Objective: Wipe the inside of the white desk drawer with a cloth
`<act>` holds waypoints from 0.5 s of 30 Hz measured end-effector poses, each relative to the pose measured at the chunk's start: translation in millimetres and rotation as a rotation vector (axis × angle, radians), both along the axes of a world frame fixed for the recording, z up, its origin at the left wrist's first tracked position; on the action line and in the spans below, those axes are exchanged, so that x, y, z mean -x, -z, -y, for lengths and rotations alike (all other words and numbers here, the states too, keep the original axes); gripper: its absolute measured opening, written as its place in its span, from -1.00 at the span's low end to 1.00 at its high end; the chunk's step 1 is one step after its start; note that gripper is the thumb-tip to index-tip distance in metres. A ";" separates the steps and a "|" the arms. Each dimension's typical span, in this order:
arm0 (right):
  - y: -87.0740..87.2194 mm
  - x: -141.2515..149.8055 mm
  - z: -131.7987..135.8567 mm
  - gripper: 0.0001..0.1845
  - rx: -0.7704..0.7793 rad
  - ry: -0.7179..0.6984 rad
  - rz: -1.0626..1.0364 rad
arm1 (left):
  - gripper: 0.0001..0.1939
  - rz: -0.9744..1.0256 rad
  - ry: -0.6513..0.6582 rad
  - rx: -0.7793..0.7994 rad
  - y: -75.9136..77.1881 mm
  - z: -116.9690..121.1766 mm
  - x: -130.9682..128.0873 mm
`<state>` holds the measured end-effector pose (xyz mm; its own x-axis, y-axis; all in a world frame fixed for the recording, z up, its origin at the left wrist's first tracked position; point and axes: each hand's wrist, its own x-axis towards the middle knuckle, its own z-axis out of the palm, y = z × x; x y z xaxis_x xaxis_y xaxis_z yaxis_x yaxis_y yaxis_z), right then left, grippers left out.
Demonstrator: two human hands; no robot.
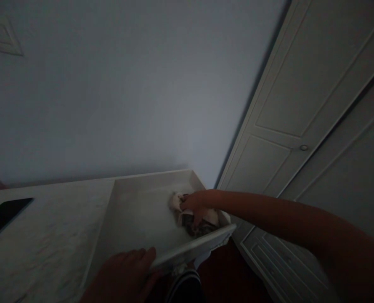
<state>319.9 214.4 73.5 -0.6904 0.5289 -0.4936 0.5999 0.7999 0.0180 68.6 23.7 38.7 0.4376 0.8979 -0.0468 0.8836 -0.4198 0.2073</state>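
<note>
From my remote seat I saw the right hand [195,203] reaching down into the shallow white open drawer [142,214], its fingers [187,203] against a crumpled cream and dark cloth bundle [187,220]; the bundle lay directly under and around those fingers, in the right part of the drawer and close to its front panel, its longer direction slanting from the drawer floor towards the front right corner; the right hand was clearly the nearer one, while the left [120,273] was well apart from the cloth, at the left end of the front panel, its fingers hooked over the rim and grasping it; I could not tell whether the right fingers were closed on the fabric or merely pressed into it, since the view was dim and blurred there; to the left, a black flat device [5,216] rested on the pale mottled desk [57,235].
</note>
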 end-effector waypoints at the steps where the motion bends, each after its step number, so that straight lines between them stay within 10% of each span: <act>1: 1.3 -0.9 -4.4 -0.14 -0.032 0.040 0.012 | -0.66 0.002 0.007 -0.003 0.4 -0.1 -0.1; 15: 46.0 109.6 -52.3 -0.22 -0.207 0.058 -0.448 | -0.74 -0.022 0.058 -0.057 -3.8 -3.3 -7.6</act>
<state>210.4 266.7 27.5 -0.7773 0.6282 -0.0355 0.6283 0.7720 -0.0967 76.1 27.0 42.5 0.4883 0.8726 -0.0065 0.8615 -0.4809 0.1629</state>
